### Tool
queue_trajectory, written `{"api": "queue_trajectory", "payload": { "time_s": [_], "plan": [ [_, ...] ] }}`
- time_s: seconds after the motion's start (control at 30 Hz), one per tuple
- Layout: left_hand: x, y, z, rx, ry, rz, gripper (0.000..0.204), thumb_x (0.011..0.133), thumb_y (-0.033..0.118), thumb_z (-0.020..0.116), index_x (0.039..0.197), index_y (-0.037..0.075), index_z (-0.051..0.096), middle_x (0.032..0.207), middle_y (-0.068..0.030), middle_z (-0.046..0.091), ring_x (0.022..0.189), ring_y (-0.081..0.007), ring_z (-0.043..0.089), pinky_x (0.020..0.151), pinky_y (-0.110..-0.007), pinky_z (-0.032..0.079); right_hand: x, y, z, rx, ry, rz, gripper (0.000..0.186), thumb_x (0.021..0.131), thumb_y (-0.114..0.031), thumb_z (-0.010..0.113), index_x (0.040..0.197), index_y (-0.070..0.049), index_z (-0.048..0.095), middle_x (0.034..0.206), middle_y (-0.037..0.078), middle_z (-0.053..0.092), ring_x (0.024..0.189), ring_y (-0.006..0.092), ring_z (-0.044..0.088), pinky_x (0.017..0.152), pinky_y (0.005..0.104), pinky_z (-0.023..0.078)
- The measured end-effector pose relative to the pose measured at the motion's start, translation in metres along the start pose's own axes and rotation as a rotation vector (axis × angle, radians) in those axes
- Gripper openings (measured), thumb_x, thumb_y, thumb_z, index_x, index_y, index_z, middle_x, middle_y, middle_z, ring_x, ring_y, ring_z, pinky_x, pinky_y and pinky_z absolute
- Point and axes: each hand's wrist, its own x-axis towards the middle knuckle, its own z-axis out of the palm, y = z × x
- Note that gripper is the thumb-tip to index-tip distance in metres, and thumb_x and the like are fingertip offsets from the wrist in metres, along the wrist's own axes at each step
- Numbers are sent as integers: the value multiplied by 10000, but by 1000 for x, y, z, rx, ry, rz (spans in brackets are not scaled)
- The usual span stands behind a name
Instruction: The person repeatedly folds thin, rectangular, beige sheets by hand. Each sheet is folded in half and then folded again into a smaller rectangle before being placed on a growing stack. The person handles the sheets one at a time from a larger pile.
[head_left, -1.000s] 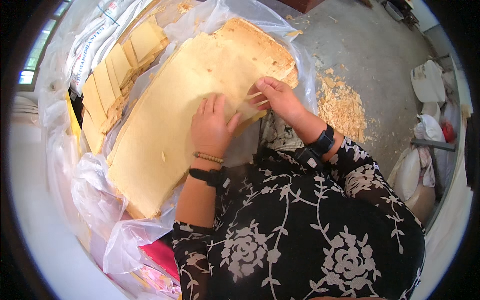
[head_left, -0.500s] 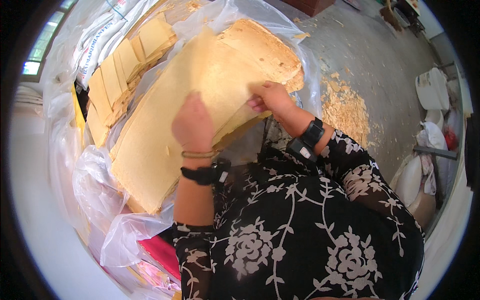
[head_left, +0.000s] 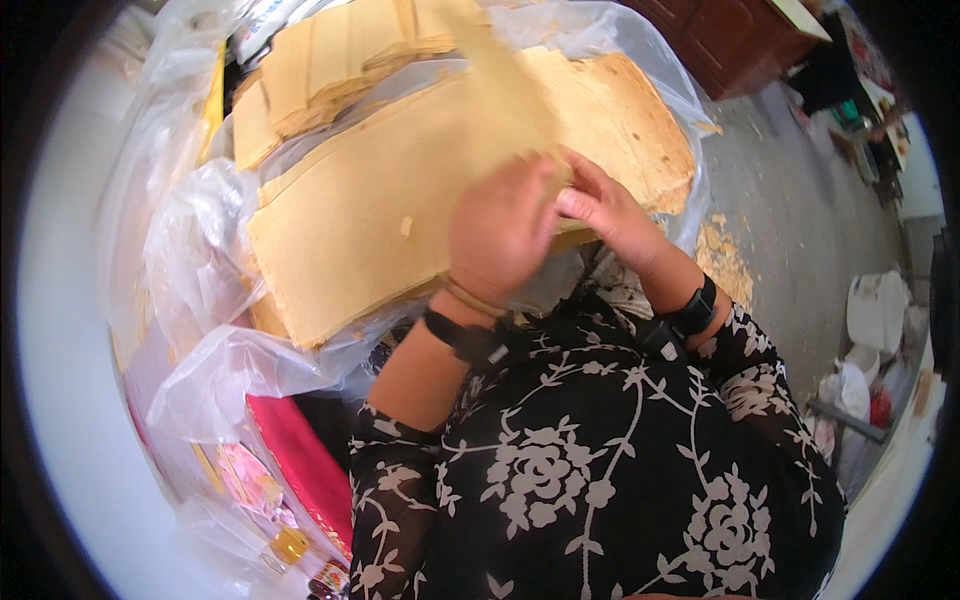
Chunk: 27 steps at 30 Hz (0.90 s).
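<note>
A big stack of thin tan flatbread sheets (head_left: 370, 200) lies in front of me on clear plastic, its right end browner and rough-edged. Above it, one thin flatbread sheet (head_left: 505, 85) stands up folded into a narrow strip, blurred by motion. My left hand (head_left: 505, 225) is closed around the lower part of that strip, its fingers partly smeared. Against it, my right hand (head_left: 610, 210) has its fingers and thumb pinched on the strip's lower right end. The two hands nearly touch, over the stack's near edge.
Folded flatbread pieces (head_left: 330, 60) overlap in a pile behind the stack. Crumpled clear plastic (head_left: 200, 230) surrounds it on the left, near a red fabric item (head_left: 300, 460). Broken crumbs (head_left: 722, 262) cover the floor at right. A white bucket (head_left: 878, 310) and a brown cabinet (head_left: 735, 45) stand farther off.
My hands have come together, and the sheet between them has gone from spread and partly lifted to a narrow upright strip. The view has turned, shifting the stack right and upward.
</note>
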Motion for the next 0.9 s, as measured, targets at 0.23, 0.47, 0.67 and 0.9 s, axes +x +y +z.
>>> {"api": "queue_trajectory", "payload": {
  "time_s": [0.23, 0.47, 0.67, 0.9],
  "plan": [
    [-50, 17, 23, 151, -187, 168, 472, 898, 261, 730, 1270, -12, 635, 1362, -209, 629, 1292, -367, 582, 1078, -455, 480, 27, 4, 3, 170, 181, 325, 478, 1042, -337, 648, 1246, 95, 636, 1060, 177, 736, 903, 256, 735, 713, 361, 616],
    [-46, 29, 46, 263, -150, 39, 769, 841, 366, 784, 1438, -27, 500, 1535, -239, 440, 1422, -392, 438, 1178, -500, 357, 67, -35, 36, -78, 164, 60, 436, 1064, -316, 624, 1161, 101, 707, 1048, 119, 757, 922, 175, 717, 815, 324, 575],
    [-35, 1, 34, 250, -298, -408, 741, 838, 445, 759, 1394, 10, 531, 1463, -222, 469, 1394, -391, 405, 1147, -554, 295, 57, -68, 72, -103, 181, -56, 380, 1054, -303, 639, 1085, 64, 729, 940, 72, 752, 828, 136, 685, 752, 298, 550],
    [-49, -66, 35, 27, -100, -549, 508, 963, 357, 662, 1348, 30, 613, 1272, -191, 663, 1208, -385, 603, 1061, -484, 456, 37, -113, 97, 195, 151, -199, 336, 1068, -273, 636, 980, 32, 747, 873, 7, 732, 757, 80, 642, 696, 261, 520]
  ]
}}
